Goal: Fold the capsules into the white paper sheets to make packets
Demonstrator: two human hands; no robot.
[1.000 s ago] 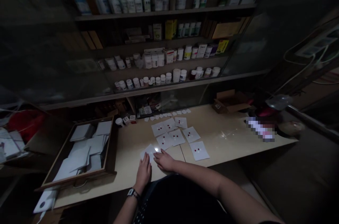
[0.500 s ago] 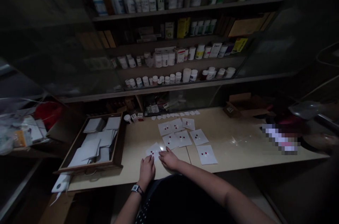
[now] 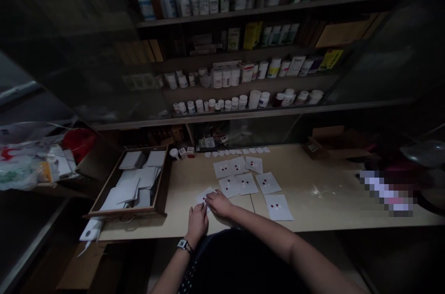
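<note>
A white paper sheet (image 3: 206,191) with small red pills (image 3: 204,199) on it lies near the counter's front edge. My left hand (image 3: 198,220), with a watch on the wrist, has its fingers bent at the sheet's near edge. From the right, my right hand (image 3: 219,203) reaches over the same sheet, its fingers closed together at the paper and hiding part of it. Beyond and to the right lie several more white sheets (image 3: 273,182), each bearing red pills and some small pale ones.
On the left stands a wooden drawer (image 3: 163,187) filled with white paper packets (image 3: 128,187). A row of small white pieces (image 3: 239,151) runs along the back. Shelves of medicine bottles (image 3: 225,77) rise behind; an open cardboard box (image 3: 333,141) sits at the right.
My right hand has moved left over the near sheet and now covers more of it. My left hand stays at its near edge. The view has shifted slightly left.
</note>
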